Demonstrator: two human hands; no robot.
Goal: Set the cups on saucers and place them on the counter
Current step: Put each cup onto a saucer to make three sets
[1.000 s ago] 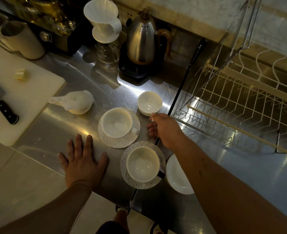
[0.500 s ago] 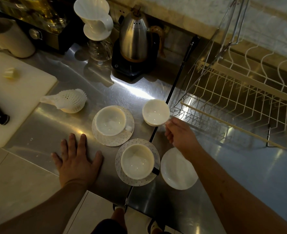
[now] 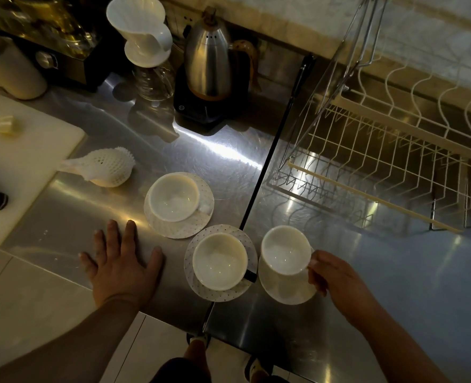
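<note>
While fingers [image 3: 316,262] grip, cup [image 3: 285,250] over saucer [image 3: 286,293]

We see three white cups, all upright and empty | far cup [image 3: 174,197] on dotted saucer [image 3: 179,226] | middle cup [image 3: 220,261] on dotted saucer [image 3: 198,286] | right cup [image 3: 285,250] over plain white saucer [image 3: 284,288], contact unclear | all on steel counter [image 3: 325,322]

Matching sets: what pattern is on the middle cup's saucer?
White with small dark dots, on the saucer, head view.
</note>
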